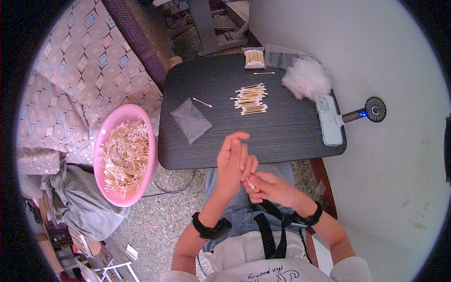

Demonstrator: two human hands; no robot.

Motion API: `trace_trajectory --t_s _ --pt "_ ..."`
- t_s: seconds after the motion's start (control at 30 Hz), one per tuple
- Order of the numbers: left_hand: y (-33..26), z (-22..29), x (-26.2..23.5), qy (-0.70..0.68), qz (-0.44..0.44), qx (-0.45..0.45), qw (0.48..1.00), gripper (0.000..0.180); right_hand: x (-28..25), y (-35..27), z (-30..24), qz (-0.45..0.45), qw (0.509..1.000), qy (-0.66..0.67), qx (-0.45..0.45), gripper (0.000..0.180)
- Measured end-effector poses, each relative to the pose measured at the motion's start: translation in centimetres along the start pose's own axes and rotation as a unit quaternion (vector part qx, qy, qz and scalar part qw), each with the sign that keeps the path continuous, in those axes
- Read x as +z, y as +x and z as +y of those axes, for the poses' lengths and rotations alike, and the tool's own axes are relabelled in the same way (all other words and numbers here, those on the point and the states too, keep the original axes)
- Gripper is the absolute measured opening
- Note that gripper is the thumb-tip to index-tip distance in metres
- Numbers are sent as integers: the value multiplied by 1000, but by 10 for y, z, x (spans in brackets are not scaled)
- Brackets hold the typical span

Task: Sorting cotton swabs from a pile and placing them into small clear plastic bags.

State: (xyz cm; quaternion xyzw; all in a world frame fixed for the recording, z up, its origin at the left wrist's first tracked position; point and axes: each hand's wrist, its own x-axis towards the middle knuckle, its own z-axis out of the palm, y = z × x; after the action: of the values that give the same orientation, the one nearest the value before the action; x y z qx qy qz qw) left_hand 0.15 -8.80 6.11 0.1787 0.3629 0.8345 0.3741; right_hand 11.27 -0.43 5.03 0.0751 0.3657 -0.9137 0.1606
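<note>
Just off the front edge of the black table (221, 141), my two hands meet over my lap. My right hand (277, 190) is closed, with a cotton swab (251, 183) pinched between thumb and fingers. Beside it, my left hand (231, 164) is raised with its fingers partly stretched and apart. Its lower fingertips come up against the right hand near the swab. Beyond the hands lies a loose stack of cotton swabs (251, 99). One single swab (202, 102) rests by a flat clear plastic bag (191, 121), and another swab (264, 73) lies farther back.
A pink basin (152, 155) heaped with cotton swabs stands left of the table. At the back are a filled swab packet (254, 58) and a pile of clear bags (307, 79). A pale phone (330, 123) and small fan (375, 109) sit at the right, near the wall.
</note>
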Motion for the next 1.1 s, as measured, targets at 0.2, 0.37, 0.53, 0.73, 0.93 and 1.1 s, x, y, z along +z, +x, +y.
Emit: trace_trajectory --t_s 0.2,0.37,0.53,0.73,0.93,1.1 --pt "-8 -12 -10 97 -32 -12 995 31 -4 0 19 11 999 49 -8 26" --pt "-12 -7 -10 111 1 -31 993 31 24 3 20 80 988 130 -26 25" --pt "-18 -5 -14 165 -10 -8 986 27 15 6 27 78 950 304 14 22" --pt "-35 -3 -13 289 -73 63 953 25 18 -1 38 -35 937 345 36 23" --pt "-24 20 -31 374 -115 74 917 21 9 -7 38 96 983 137 -81 27" --pt "13 40 -94 760 112 290 570 20 -4 -12 18 208 966 -79 -135 32"
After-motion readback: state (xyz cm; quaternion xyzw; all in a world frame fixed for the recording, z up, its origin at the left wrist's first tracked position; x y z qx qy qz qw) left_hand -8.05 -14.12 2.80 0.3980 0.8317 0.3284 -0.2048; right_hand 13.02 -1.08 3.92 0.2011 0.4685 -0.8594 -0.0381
